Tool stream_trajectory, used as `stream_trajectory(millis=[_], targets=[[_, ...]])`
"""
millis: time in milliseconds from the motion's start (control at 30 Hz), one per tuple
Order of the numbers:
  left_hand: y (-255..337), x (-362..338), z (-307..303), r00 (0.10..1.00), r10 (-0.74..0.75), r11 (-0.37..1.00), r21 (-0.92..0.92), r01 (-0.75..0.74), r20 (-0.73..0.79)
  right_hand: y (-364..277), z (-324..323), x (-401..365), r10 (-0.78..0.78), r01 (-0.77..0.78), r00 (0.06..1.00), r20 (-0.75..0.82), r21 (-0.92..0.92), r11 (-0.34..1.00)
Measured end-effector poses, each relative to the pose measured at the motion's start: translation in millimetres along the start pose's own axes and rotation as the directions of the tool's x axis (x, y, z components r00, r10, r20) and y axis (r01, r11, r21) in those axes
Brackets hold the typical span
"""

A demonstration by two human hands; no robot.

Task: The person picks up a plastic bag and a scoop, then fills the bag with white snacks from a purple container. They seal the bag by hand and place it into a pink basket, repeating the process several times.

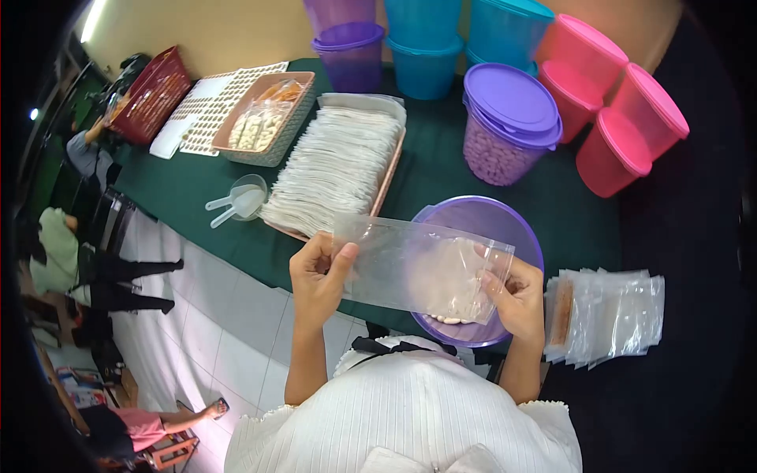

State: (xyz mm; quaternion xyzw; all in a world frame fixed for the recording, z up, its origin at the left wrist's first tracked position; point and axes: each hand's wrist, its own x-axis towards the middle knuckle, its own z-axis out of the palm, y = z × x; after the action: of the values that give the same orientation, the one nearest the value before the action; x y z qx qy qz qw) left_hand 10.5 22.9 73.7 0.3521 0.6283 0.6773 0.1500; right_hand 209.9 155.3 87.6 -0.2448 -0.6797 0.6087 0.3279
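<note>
Pinching a clear plastic bag [378,260] at its two ends, the left hand [317,276] and right hand [516,298] stretch it flat over a purple bowl [516,225], hiding much of the bowl's inside. Pale pieces [448,320] peek out below the bag's lower edge; whether the pale mass seen through the film lies in the bag or only behind it is hard to tell. Some right fingertips are hidden by the hand and film. The purple and teal containers at the top are cut off by the picture's edge, and the lower teal ones are partly covered. Four pink containers [615,154] make two stacks, and one lidded purple tub [505,146] stands beside them. Three baskets are in view: a maroon one [154,98], a woven one [288,126] and one holding white packets [335,158], packed too tightly to count. Overlapping clear sleeves [611,319] lie right of the bowl. Dark green cloth [418,169] covers the table; beyond are a pale tiled floor [229,355], a yellowish wall [229,31] and at least three people at left, partly in shadow.
</note>
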Motion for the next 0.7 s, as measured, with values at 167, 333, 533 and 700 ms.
stream_trajectory(millis=[167,333,533,700], targets=[[-5,-2,-1,0.997,-0.041,0.963,-0.263,0.058,0.068,17,-3,0,-0.065,0.069,0.998,-0.025,0.238,0.969],[-7,11,-6,1.0,-0.005,0.998,-0.065,0.006,0.012,17,3,-1,-0.037,0.066,0.993,-0.115,0.257,0.964],[42,-3,26,0.708,0.37,0.727,0.288,-0.624,0.602,-16,24,-1,0.106,-0.098,0.974,0.198,-0.046,0.994],[11,-4,27,0.8,0.268,0.878,0.206,-0.432,0.536,-18,12,17,0.199,-0.246,0.916,0.347,0.098,0.964]])
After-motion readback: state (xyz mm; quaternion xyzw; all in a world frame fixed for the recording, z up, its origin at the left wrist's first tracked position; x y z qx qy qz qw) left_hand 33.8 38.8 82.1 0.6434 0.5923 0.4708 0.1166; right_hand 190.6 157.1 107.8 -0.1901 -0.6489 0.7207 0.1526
